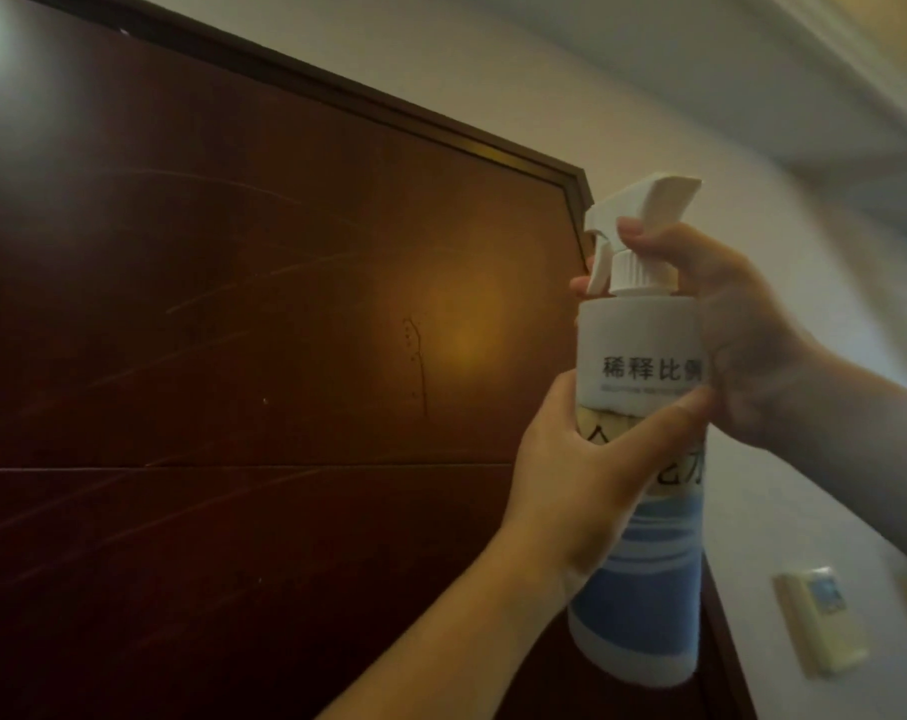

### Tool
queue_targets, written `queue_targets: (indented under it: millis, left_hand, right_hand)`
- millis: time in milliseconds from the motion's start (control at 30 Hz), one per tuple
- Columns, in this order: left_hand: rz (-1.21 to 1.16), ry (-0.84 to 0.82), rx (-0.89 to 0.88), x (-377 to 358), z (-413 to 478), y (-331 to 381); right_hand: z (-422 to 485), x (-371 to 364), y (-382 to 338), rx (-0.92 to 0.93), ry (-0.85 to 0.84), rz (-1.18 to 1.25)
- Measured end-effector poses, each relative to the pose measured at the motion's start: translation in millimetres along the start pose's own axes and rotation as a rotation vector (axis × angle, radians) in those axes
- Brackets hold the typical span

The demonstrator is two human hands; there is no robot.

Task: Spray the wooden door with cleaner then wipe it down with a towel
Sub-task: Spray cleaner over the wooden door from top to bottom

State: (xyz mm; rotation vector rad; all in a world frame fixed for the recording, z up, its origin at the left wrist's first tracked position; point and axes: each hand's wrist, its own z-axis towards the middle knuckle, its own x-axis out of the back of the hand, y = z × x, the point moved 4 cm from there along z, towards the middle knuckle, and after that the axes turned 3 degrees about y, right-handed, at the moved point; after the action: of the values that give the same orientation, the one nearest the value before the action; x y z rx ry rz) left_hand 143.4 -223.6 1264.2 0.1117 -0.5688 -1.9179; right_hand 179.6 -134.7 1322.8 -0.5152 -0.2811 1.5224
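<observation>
- The wooden door [233, 304] fills the left and middle of the view: dark reddish-brown, with faint pale streaks across it and a warm patch of reflected light near its right side. A horizontal seam crosses its lower half.
- A dark door frame [389, 101] runs along the top edge, with a pale wall [493, 70] above it.
- The left hand [586, 470] reaches up from below and is wrapped around the middle of the spray bottle [643, 345], thumb across the label facing the camera.
- The spray bottle is held upright just in front of the door's upper right corner, its white trigger head [643, 210] pointing left toward the wood. Whether the nozzle touches the door cannot be told.
- The right hand [742, 324] clasps the bottle's neck, thumb behind the trigger head and a fingertip showing at the trigger lever.
- A small pale wall panel [817, 615] sits on the wall at lower right, blurred.
</observation>
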Motion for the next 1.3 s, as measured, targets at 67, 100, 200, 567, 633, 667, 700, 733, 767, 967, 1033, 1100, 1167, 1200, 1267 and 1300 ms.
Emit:
queue_targets:
  millis: [67,100,200,567,633,667,700,733,767,967,1033,1100,1167,1200,1267,1300]
  left_hand:
    - [0.004,-0.021,-0.008,-5,8,2]
    - [0.002,-0.028,-0.012,-8,12,3]
    - [0.002,-0.045,-0.014,-15,20,3]
    - [-0.079,-0.106,0.003,-30,16,-1]
    - [-0.103,-0.118,-0.021,-33,8,1]
    - [-0.110,-0.121,-0.034,-35,4,-1]
    - [-0.116,-0.124,-0.042,-37,0,-5]
    - [-0.123,-0.130,-0.043,-39,-5,-9]
    - [-0.131,-0.139,-0.040,-41,-11,-13]
    - [-0.154,-0.094,0.097,-45,-45,-49]
    - [-0.124,-0.077,0.133,-49,-53,-58]
    - [-0.107,-0.072,0.148,-53,-59,-63]
    - [-0.103,-0.062,0.157,-56,-64,-65]
    - [-0.114,-0.056,0.168,-57,-67,-65]
    - [-0.151,-0.041,0.197,-58,-75,-67]
    - [-0.155,-0.036,0.213,-58,-80,-68]
  right_hand:
    - [2,6,-7,0.007,0.017,0.018]
    - [3,9,-10,0.015,0.024,0.025]
    - [3,19,-16,0.047,0.057,0.036]
    - [1,30,-18,0.032,0.094,-0.077]
    - [-4,33,-14,0.021,0.091,-0.114]
    - [-7,34,-11,0.014,0.085,-0.123]
    - [-11,35,-6,0.003,0.077,-0.129]
    - [-16,37,-1,-0.009,0.067,-0.134]
    - [-21,38,5,-0.023,0.059,-0.138]
    - [-53,52,44,-0.127,0.084,-0.151]
    - [-60,56,51,-0.146,0.085,-0.153]
    - [-65,61,53,-0.142,0.083,-0.133]
    - [-70,64,54,-0.130,0.073,-0.108]
    - [-72,65,55,-0.132,0.066,-0.108]
    - [-79,65,59,-0.151,0.051,-0.140]
    - [-82,65,62,-0.163,0.046,-0.167]
